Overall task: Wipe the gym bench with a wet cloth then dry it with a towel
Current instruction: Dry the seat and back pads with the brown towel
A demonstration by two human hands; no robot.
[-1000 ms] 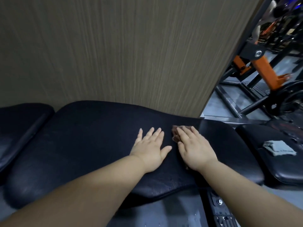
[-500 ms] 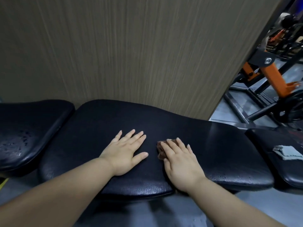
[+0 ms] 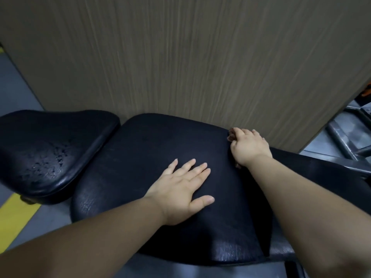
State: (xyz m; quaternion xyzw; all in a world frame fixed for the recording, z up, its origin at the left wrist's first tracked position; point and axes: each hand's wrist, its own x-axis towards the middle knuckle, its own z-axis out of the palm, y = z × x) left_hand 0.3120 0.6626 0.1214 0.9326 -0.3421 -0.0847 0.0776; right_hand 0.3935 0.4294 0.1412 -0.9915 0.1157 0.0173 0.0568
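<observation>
The black gym bench's long pad [image 3: 152, 141] fills the middle of the head view. My left hand [image 3: 184, 189] lies flat on it, fingers spread and straight. My right hand [image 3: 249, 145] is at the pad's far edge by the wall, fingers curled over a brown cloth [image 3: 230, 136]. Only small bits of the cloth show, at the fingertips and under the wrist. No towel is in view.
A second black pad [image 3: 50, 149] with a worn, cracked surface adjoins on the left. A wood-grain wall panel [image 3: 180, 57] stands right behind the bench. Grey metal frame bars [image 3: 345, 137] lie at the right. A yellow floor stripe [image 3: 16, 221] runs at lower left.
My right hand has slid the cloth from the middle of the pad out to its far edge. The view has swung left, and the pad with the grey towel is out of frame.
</observation>
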